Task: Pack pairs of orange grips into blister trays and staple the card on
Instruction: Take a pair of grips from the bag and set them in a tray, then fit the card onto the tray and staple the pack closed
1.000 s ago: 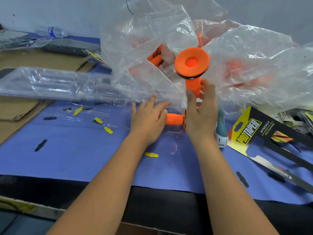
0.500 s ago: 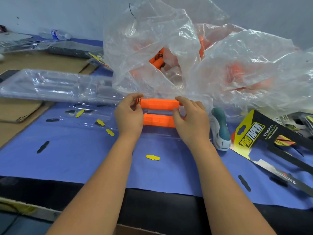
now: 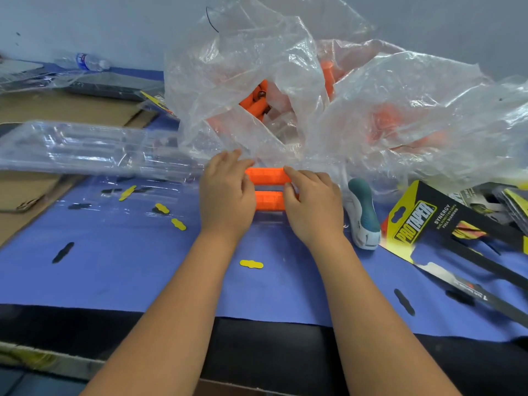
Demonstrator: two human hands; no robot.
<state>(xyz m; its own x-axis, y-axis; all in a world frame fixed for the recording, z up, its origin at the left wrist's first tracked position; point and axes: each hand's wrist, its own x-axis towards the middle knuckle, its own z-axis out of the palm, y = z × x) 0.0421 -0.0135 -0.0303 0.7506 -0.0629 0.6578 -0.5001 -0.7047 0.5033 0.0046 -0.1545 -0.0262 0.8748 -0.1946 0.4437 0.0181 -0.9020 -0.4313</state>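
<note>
From the head camera, two orange grips lie side by side, parallel, in a clear blister tray point(image 3: 270, 220) on the blue-covered table point(image 3: 120, 270): the far orange grip point(image 3: 267, 175) and the near orange grip point(image 3: 270, 200), a narrow gap between them. The left hand point(image 3: 227, 200) covers their left ends and the right hand point(image 3: 313, 205) their right ends. Both hands curl their fingers down onto the pair, pressing on them rather than closing around either one; the grip of each hand is loose and partly spread.

Just behind the hands sits a large crumpled clear plastic bag point(image 3: 245, 90) with more orange pieces inside. A stack of empty clear trays point(image 3: 85, 147) lies to the left. Right of the right hand, a teal-and-white stapler point(image 3: 363, 212) rests beside a yellow-and-black printed card point(image 3: 414, 224). Small yellow cut-outs point(image 3: 251, 264) dot the table.
</note>
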